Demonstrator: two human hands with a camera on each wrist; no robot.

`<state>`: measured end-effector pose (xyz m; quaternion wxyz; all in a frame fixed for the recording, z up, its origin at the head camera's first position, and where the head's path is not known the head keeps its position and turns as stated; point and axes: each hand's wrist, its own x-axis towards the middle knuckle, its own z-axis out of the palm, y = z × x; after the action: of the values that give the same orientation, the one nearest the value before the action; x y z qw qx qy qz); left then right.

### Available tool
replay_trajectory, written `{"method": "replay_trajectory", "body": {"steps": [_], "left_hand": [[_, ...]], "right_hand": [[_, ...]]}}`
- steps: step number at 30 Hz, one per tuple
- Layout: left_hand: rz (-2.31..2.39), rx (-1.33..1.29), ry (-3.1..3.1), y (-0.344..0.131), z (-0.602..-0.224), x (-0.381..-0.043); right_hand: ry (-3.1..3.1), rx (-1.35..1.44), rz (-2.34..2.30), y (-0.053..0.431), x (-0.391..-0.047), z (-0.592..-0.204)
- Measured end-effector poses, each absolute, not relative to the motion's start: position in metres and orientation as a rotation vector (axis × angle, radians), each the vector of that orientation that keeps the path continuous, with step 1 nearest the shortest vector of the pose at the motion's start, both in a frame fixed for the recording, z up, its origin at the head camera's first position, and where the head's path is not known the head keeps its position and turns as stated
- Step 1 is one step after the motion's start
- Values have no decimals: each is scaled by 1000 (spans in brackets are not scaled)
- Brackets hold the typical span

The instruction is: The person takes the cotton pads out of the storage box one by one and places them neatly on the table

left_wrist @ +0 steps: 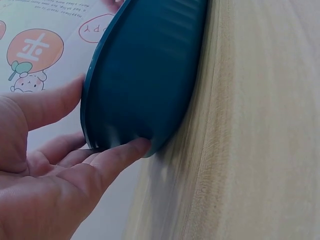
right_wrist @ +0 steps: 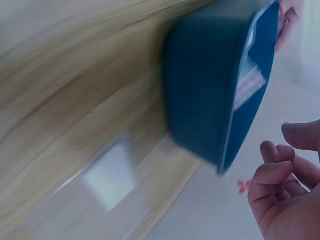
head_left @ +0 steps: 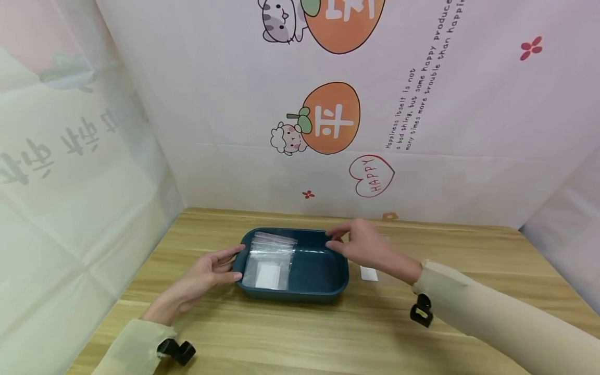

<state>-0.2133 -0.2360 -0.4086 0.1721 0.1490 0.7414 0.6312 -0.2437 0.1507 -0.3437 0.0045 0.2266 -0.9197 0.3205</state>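
A dark teal plastic bin (head_left: 292, 298) stands on the wooden table. Inside its left half lie clear zip-top plastic bags (head_left: 271, 252) with a white rectangle on the top one. My left hand (head_left: 203, 276) holds the bin's left end, its thumb and fingers spread around the rim, as the left wrist view also shows. Over the bin's right end hovers my right hand (head_left: 363, 245), fingers loosely bent and nothing between them. In the right wrist view that hand (right_wrist: 290, 185) is apart from the rim. Another clear bag (right_wrist: 75, 215) with a white rectangle lies flat on the table, right of the bin.
The wooden table (head_left: 290, 338) runs back to a white printed cloth (head_left: 225, 172) with cartoon fruit and lettering. More pale cloth (head_left: 89, 208) hangs along the left side. Black camera mounts sit on both sleeved wrists.
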Motion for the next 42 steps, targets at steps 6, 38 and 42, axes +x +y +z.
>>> {"method": "replay_trajectory", "body": {"steps": [6,38,42], "left_hand": [[1795,435,2093,-236,-409,-214],[1790,414,2106,-237,-410,-215],[1795,411,2105,-237,-410,-215]], "right_hand": [[-2924,920,959,112,-256,-353],[-3138,1070,698,55,-280,-397],[-3034,1076,825,57,-277,-396]]}}
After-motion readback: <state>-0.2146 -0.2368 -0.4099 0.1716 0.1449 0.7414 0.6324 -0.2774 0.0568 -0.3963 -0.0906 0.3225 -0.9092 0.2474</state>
